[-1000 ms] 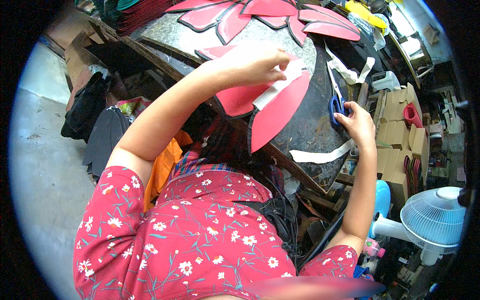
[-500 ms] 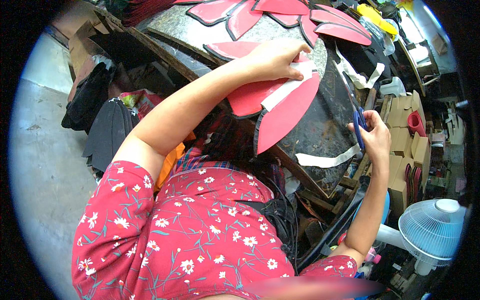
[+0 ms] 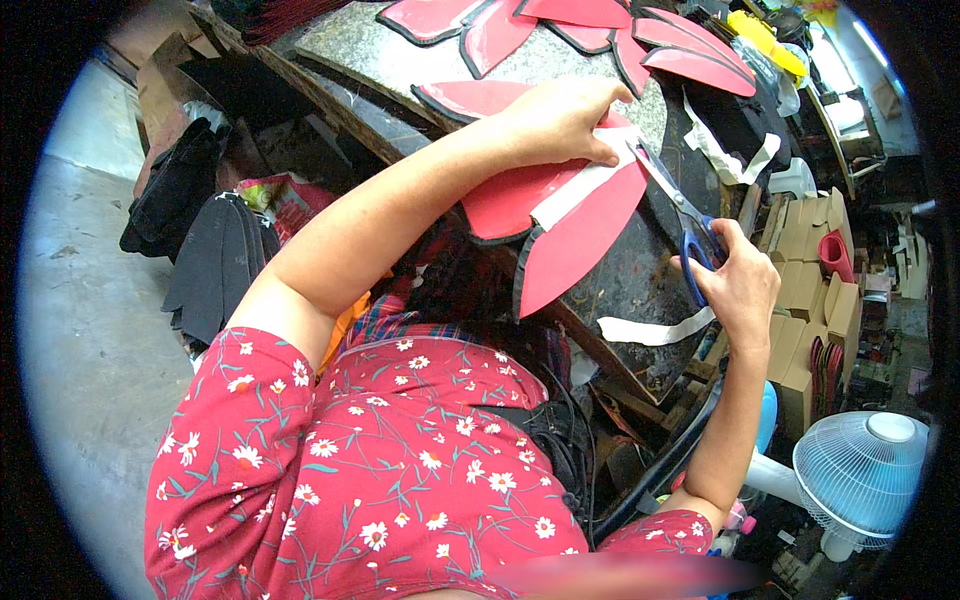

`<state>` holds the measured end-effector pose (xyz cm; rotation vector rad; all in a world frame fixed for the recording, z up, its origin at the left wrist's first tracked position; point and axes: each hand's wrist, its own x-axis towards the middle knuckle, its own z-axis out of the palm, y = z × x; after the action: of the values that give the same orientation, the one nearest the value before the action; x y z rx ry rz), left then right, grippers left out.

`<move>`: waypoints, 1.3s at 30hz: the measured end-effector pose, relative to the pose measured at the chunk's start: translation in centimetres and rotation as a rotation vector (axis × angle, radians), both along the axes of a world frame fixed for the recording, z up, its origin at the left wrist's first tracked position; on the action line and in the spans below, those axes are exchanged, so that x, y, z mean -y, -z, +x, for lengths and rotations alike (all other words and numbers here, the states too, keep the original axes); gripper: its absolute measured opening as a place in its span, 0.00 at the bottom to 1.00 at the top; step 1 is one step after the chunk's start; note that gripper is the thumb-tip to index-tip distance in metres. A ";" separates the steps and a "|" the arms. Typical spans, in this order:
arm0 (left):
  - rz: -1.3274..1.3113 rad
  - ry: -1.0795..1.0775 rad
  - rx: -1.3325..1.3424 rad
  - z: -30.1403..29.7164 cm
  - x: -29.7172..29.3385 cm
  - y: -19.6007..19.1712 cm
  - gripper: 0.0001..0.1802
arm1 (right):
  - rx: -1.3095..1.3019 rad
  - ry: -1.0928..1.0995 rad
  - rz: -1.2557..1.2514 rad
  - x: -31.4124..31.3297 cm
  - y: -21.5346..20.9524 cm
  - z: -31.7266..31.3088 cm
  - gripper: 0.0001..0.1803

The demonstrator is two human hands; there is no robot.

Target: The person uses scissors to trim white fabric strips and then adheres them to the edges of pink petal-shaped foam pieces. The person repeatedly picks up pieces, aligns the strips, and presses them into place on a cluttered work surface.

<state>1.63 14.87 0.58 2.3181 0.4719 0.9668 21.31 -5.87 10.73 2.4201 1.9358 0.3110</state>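
Red leaf-shaped pieces (image 3: 585,245) with black edges lie on the table's near side, joined by a white strip (image 3: 575,195) laid across them. My left hand (image 3: 575,122) rests over the strip's far end, its thumb pressing the strip against the red piece and its fingers partly hidden. In my right hand (image 3: 740,285) is a pair of scissors (image 3: 683,205) with blue handles, fingers through the loops. The blades point up and left, slightly parted, with their tips at the strip's far end. A loose white strip (image 3: 655,328) lies below the scissors at the table's edge.
More red pieces (image 3: 500,40) are spread at the back on a grey stone slab (image 3: 385,50). A crumpled white strip (image 3: 735,160) lies to the right. Black cut pieces (image 3: 222,265) are stacked at left. Cardboard boxes (image 3: 795,350) and a fan (image 3: 860,475) stand right.
My right hand has turned the scissors, bringing their blades from beside the table's right side up and left to the strip's end. My left hand keeps its hold.
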 end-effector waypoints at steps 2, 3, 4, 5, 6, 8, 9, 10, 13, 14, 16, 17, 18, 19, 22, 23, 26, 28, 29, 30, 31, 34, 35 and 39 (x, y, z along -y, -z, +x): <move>0.000 0.001 -0.004 0.0 0.0 0.0 0.39 | 0.017 -0.037 0.008 -0.1 0.4 0.1 0.31; 0.001 0.001 0.002 0.0 0.0 0.0 0.39 | 0.022 -0.042 0.004 -0.1 0.5 0.2 0.31; 0.009 -0.006 -0.002 -0.1 0.1 0.0 0.39 | 0.031 -0.062 0.014 -0.1 0.7 0.3 0.30; 0.017 -0.012 0.000 -0.1 0.1 0.0 0.39 | 0.035 -0.069 0.012 0.0 0.9 0.4 0.29; 0.028 -0.018 0.006 -0.1 0.2 0.0 0.39 | 0.034 -0.088 0.020 0.0 1.1 0.5 0.28; 0.021 -0.023 -0.013 -0.1 0.2 -0.1 0.39 | -0.034 -0.041 0.018 0.2 1.6 0.8 0.26; 0.018 -0.024 -0.015 -0.1 0.2 -0.1 0.39 | -0.074 -0.039 0.032 0.3 1.9 1.0 0.24; 0.017 -0.021 -0.013 -0.1 0.2 -0.1 0.39 | -0.130 -0.019 0.028 0.3 2.2 1.3 0.24; 0.010 -0.015 -0.003 -0.1 0.2 0.0 0.38 | -0.278 0.062 0.049 0.1 3.0 2.3 0.22; 0.005 -0.018 -0.008 -0.1 0.2 0.0 0.38 | -0.297 0.194 0.024 -0.3 3.1 2.8 0.21; -0.002 -0.024 -0.019 -0.1 0.2 0.0 0.38 | -0.270 0.303 0.060 -0.9 3.2 3.5 0.20; 0.001 -0.024 -0.023 -0.1 0.2 0.0 0.38 | -0.221 0.297 0.051 -1.1 3.0 3.8 0.21; 0.007 -0.021 -0.015 0.0 0.2 0.0 0.38 | -0.245 0.244 0.050 -1.3 2.8 4.0 0.21; 0.009 -0.019 -0.021 0.0 0.2 -0.1 0.37 | -0.248 0.200 0.049 -1.5 2.7 4.1 0.21; 0.012 -0.017 -0.015 -0.1 0.3 -0.2 0.37 | -0.351 0.119 0.044 -2.4 1.5 4.8 0.20; 0.010 -0.018 -0.015 -0.1 0.3 -0.3 0.36 | -0.307 0.144 0.053 -3.1 1.2 5.3 0.19; -0.047 -0.014 -0.052 -0.3 0.5 -0.6 0.36 | -0.256 0.100 0.083 -6.9 1.6 7.2 0.18; -0.073 -0.009 -0.066 -0.3 0.5 -0.7 0.36 | -0.288 0.020 0.191 -9.8 3.4 8.3 0.18; -0.074 -0.009 -0.062 -0.3 0.5 -0.7 0.36 | -0.215 0.017 0.219 -11.0 4.1 9.0 0.18; -0.075 -0.010 -0.059 -0.3 0.5 -0.7 0.35 | -0.146 0.028 0.238 -12.2 4.9 9.5 0.19; -0.051 -0.008 -0.042 -0.3 0.5 -0.7 0.35 | -0.272 -0.009 0.264 -13.3 5.4 10.0 0.19; 0.013 -0.006 -0.010 -0.2 0.4 -0.5 0.33 | -0.050 -0.125 0.217 -14.9 6.4 10.9 0.21; 0.031 -0.003 -0.008 -0.2 0.4 -0.4 0.33 | 0.119 -0.260 0.219 -15.1 6.5 11.2 0.18; 0.067 -0.002 -0.027 -0.1 0.3 -0.3 0.30 | 0.004 -0.169 0.179 -15.1 5.7 12.0 0.08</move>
<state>1.49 14.59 0.85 2.3936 0.4595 0.9672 33.32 9.22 4.99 2.3565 2.2051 0.5146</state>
